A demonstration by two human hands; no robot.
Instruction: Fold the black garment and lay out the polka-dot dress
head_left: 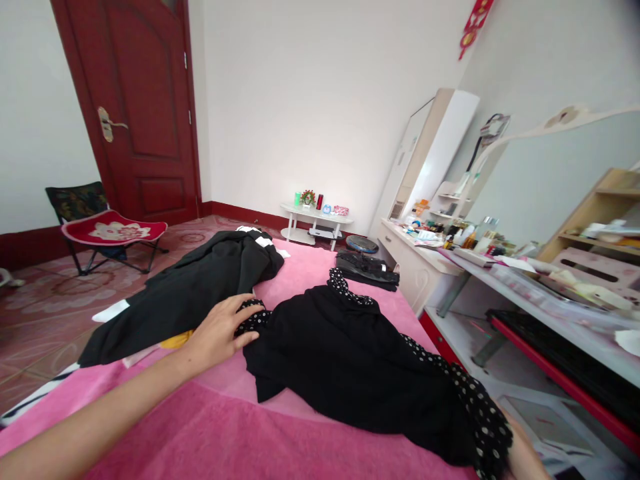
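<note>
the black top (345, 353) lies spread flat on the pink bed (210, 433), collar away from the person, so both sleeves can be reached at once. the left hand (220, 333) rests open, fingers spread, on the dotted left cuff (253, 319), pinning it down. the right hand (523, 457) sits at the other dotted cuff (480, 417), mostly hidden; i cannot tell its grip. a black coat (200, 287) lies just beside, touching the left cuff and crowding that side; a cluttered worktop (450, 257) stands to the right.

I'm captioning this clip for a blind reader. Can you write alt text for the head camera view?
A left hand presses the polka-dot cuff of a black garment spread on a pink blanket, while the right hand touches its other sleeve. A black coat lies beside it.
</note>
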